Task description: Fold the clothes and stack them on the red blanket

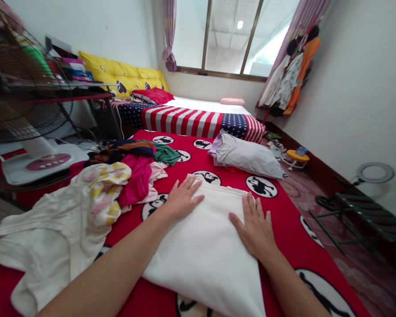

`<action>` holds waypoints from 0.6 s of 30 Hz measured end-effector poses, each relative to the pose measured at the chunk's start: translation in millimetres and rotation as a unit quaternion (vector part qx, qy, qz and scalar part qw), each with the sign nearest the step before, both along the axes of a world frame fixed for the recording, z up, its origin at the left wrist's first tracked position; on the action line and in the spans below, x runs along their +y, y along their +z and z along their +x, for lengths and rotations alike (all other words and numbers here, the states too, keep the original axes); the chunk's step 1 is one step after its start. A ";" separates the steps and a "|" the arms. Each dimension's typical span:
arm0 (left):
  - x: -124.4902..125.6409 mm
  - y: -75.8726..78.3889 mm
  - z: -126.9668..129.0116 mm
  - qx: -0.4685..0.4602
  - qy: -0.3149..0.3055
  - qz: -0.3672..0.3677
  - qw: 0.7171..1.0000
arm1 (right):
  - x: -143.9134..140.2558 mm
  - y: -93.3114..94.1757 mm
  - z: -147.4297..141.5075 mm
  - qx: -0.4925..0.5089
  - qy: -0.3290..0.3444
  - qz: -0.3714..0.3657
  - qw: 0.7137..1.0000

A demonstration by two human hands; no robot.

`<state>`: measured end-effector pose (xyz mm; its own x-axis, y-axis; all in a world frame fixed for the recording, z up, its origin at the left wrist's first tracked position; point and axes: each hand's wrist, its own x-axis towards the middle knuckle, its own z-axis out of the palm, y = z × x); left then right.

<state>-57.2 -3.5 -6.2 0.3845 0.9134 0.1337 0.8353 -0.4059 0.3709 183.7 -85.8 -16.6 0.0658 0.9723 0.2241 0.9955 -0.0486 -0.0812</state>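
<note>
- Pressing flat, the left hand (pixel 182 198) and the right hand (pixel 255 229) lie on a folded white cloth (pixel 204 251), fingers stretched wide and holding nothing.
- This cloth rests on the near part of the red bed cover with black-and-white round figures (pixel 284 211), already folded and smooth, it seems.
- At the left, a heap of mixed unfolded clothes (pixel 119 180) is not folded yet.
- Farther right lies a grey pillow (pixel 247 156).

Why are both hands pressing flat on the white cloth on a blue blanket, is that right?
Not quite. The head view shows the left hand and right hand flat on the white cloth, but the blanket is red, not blue.
</note>
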 end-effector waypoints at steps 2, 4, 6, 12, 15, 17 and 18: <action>5.7 -1.8 -9.6 -0.032 0.015 0.001 0.999 | -3.0 5.2 0.6 -0.022 -0.006 0.001 1.000; 10.3 -3.3 -16.4 -0.102 0.028 0.016 0.994 | -13.5 15.8 -2.7 -0.048 -0.005 0.013 0.999; 14.8 -4.0 -20.7 -0.210 0.050 0.039 0.976 | -33.2 30.2 -12.5 -0.055 0.034 0.035 0.997; 25.5 -5.5 -28.1 -0.369 0.125 0.052 0.920 | -101.6 42.5 -64.9 -0.019 0.366 -0.011 0.930; 25.4 -7.1 -28.5 -0.400 0.119 0.049 0.908 | -108.7 23.4 -75.4 -0.036 0.376 -0.020 0.926; 24.9 -8.0 -28.1 -0.421 0.115 0.047 0.899 | -104.4 15.6 -73.3 -0.021 0.365 -0.007 0.931; 25.0 -8.2 -28.0 -0.432 0.116 0.046 0.893 | -100.8 16.0 -70.9 0.004 0.365 -0.006 0.931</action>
<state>-85.2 21.5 -14.4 -0.0971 0.9246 0.3683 0.3196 -0.3215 0.8913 112.8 -186.6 -0.7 -0.6112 0.7616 0.2155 0.7637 0.6390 -0.0920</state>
